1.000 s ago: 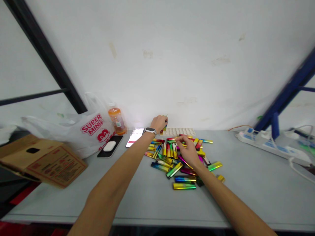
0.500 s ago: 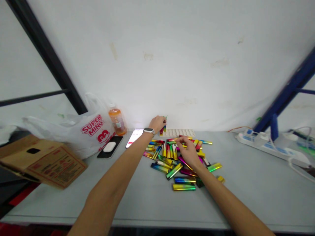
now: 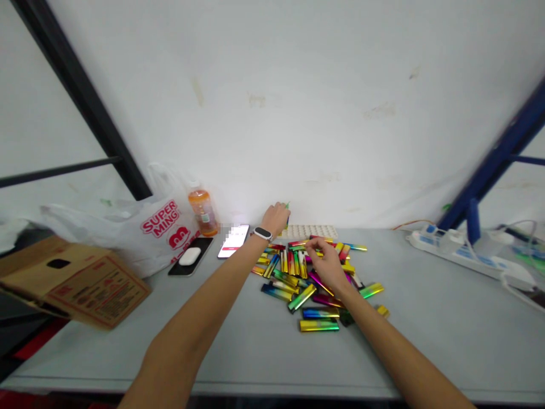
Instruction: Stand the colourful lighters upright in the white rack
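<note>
My left hand (image 3: 276, 218), with a watch (image 3: 263, 233) on its wrist, reaches to the left end of a white gridded tray (image 3: 313, 231) by the wall. Its fingers are closed around a shiny lighter, of which only a thin blue and yellow strip shows; the rest is hidden by the hand. Over the pile of metallic lighters hangs my right hand (image 3: 326, 262), fingertips pinched together; what they hold, if anything, is hidden. Gold-green (image 3: 318, 325), blue-gold (image 3: 320, 313) and other coloured lighters lie loosely on the grey table, several in a row between my hands.
Left of my arm lie a lit phone (image 3: 234, 241) and a black phone (image 3: 176, 268) with a white case (image 3: 189, 256) on it. Behind stand an orange bottle (image 3: 203, 213), a plastic bag (image 3: 136, 233) and a cardboard box (image 3: 89, 284). A power strip (image 3: 468, 258) lies right.
My left hand has shifted slightly and turned at the wrist, now covering the red and yellow lighter ends that showed below its fingers. The right hand stays almost where it was.
</note>
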### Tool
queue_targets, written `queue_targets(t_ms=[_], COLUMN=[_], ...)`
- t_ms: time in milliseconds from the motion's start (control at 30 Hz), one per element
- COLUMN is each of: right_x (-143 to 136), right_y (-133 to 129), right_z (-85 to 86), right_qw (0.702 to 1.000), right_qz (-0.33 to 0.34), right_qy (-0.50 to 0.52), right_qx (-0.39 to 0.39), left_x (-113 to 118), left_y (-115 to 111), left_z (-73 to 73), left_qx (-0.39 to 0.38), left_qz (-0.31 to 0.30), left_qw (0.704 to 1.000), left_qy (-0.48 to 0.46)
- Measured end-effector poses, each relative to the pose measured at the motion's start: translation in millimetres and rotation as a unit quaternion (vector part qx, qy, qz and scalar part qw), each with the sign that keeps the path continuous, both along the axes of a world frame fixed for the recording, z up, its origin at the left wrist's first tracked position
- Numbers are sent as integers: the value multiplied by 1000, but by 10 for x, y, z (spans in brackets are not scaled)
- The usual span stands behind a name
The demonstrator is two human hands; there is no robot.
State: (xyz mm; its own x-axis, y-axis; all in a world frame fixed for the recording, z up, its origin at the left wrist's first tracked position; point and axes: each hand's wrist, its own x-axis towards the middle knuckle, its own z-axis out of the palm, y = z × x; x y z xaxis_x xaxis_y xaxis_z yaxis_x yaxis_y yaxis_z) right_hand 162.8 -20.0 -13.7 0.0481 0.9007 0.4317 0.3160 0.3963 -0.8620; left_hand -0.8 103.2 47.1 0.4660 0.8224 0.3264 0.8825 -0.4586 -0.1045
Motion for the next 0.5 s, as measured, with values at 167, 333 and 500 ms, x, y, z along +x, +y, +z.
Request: queue_targets(t_ms=[167, 333, 500], right_x=[44, 71, 8], right_y=[81, 106, 52], right_z=[-71, -21, 108], right_qw=[1000, 971, 893], right_qz=[-5, -44, -97], right_qy=[-12, -226, -430], right_qx=[12, -57, -96], left_x=[1, -12, 23], left_y=[-51, -109, -372], left_z=[6, 17, 3], left_qx=[19, 41, 135], left_qz=[6, 23, 4], left_qw=[1000, 999, 983], left_qy=[18, 0, -121])
